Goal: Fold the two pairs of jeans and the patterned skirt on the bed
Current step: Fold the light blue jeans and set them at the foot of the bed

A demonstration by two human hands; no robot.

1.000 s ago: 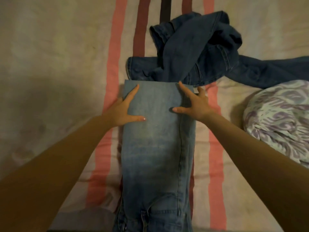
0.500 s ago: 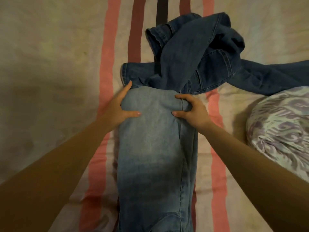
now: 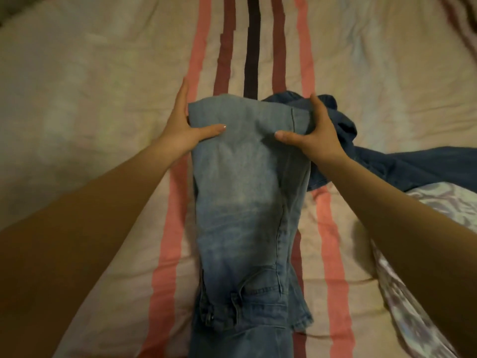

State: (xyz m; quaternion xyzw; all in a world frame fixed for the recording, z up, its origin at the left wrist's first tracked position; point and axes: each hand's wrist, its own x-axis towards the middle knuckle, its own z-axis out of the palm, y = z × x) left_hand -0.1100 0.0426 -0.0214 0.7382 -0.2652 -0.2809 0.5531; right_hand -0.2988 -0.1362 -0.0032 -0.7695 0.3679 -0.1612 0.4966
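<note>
The light blue jeans (image 3: 245, 192) lie folded lengthwise down the middle of the bed, waistband near me. Their far folded end is lifted off the sheet. My left hand (image 3: 184, 127) grips its left edge, thumb on top. My right hand (image 3: 313, 133) grips its right edge the same way. The dark blue jeans (image 3: 402, 166) lie crumpled behind and to the right of the lifted end, one leg stretching right. The patterned skirt (image 3: 444, 202), white and purple, is bunched at the right, partly hidden by my right arm.
The bed sheet (image 3: 103, 99) is cream with pink, maroon and dark stripes running away from me down the middle. Bare sheet spreads to the left and beyond the jeans.
Both hands went from resting flat on the light jeans to gripping the far end and lifting it up. The view has tilted, and the dark jeans are now mostly hidden behind the raised end.
</note>
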